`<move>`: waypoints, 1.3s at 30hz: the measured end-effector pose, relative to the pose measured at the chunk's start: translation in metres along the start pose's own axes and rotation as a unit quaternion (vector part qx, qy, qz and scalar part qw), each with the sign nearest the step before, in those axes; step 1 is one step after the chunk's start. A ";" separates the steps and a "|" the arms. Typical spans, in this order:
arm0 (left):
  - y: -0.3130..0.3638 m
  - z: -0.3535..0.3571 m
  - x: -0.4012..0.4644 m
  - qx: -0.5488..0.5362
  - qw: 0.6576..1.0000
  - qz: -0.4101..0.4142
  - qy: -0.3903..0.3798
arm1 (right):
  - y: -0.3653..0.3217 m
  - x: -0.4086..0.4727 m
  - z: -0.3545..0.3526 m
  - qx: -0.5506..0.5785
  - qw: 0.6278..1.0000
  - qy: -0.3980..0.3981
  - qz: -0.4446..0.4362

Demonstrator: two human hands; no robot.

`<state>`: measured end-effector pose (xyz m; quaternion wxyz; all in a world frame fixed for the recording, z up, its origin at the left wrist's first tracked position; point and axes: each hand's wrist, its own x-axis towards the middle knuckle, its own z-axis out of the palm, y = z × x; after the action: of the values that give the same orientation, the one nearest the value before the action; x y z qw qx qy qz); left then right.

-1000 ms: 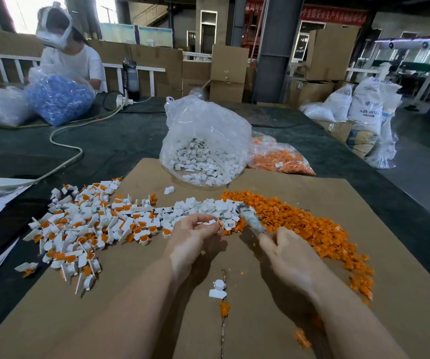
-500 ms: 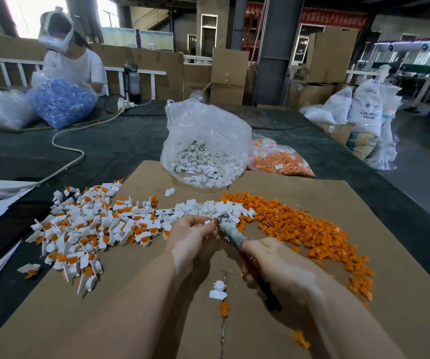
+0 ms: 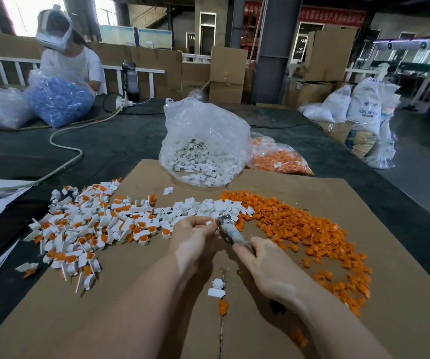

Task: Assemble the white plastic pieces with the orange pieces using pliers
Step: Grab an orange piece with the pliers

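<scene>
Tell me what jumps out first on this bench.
The spread of orange pieces on the cardboard's right side, facing the heap of assembled white-and-orange parts on the left. Between them, the right hand holds pliers against a white piece pinched by the left hand.

Both forearms are bare all the way to the bottom edge of the view (no sleeve reaches that far). The left hand and right hand wear no gloves, rings, watch or wristband.
</scene>
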<state>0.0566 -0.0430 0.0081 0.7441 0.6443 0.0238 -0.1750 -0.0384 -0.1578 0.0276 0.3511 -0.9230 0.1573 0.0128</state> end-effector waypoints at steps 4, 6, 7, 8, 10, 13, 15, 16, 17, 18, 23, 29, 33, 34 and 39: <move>-0.004 -0.002 -0.003 -0.023 1.000 -0.012 0.002 | 0.007 -0.001 0.005 -0.016 0.999 0.032 0.005; -0.005 -0.005 -0.003 -0.036 0.999 -0.006 0.002 | 0.013 -0.001 0.005 -0.042 0.996 0.078 0.011; -0.007 -0.008 -0.003 -0.007 1.000 0.013 0.004 | 0.017 0.000 0.004 -0.071 0.992 0.108 0.011; -0.009 -0.012 -0.002 0.068 0.996 0.050 0.009 | 0.022 0.001 0.003 -0.110 0.984 0.142 0.011; -0.011 -0.020 -0.002 0.204 0.970 0.131 0.006 | 0.033 0.003 -0.001 -0.206 0.956 0.208 0.013; -0.015 -0.026 0.000 0.289 0.943 0.164 -0.029 | 0.048 0.007 -0.004 -0.346 0.906 0.241 0.031; -0.017 -0.026 0.000 0.317 0.934 0.159 -0.040 | 0.056 0.009 -0.004 -0.383 0.891 0.239 0.043; -0.019 -0.026 0.001 0.326 0.930 0.163 -0.042 | 0.058 0.009 -0.004 -0.388 0.889 0.240 0.050; -0.020 -0.026 0.002 0.327 0.929 0.165 -0.042 | 0.059 0.009 -0.003 -0.391 0.886 0.241 0.058; -0.020 -0.026 0.003 0.328 0.929 0.166 -0.038 | 0.058 0.008 -0.003 -0.397 0.882 0.244 0.064; -0.020 -0.025 0.006 0.349 0.919 0.177 -0.052 | 0.035 0.010 0.014 -0.279 0.914 0.279 -0.093; -0.021 -0.026 0.002 0.358 0.907 0.208 -0.084 | 0.008 0.012 0.054 -0.106 0.933 0.262 -0.223; -0.025 -0.032 -0.001 0.304 0.929 0.180 -0.109 | 0.014 0.017 0.061 -0.036 0.946 0.269 -0.176; -0.026 -0.033 -0.001 0.304 0.928 0.177 -0.121 | 0.015 0.018 0.061 -0.019 0.950 0.266 -0.165; -0.032 -0.030 -0.001 0.377 0.894 0.216 -0.107 | 0.016 0.018 0.062 0.003 0.955 0.254 -0.155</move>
<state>0.0518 -0.0170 -0.0274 0.4630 0.8431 -0.2634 -0.0736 -0.0203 -0.1340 -0.0318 0.3002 -0.9075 0.0966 -0.2773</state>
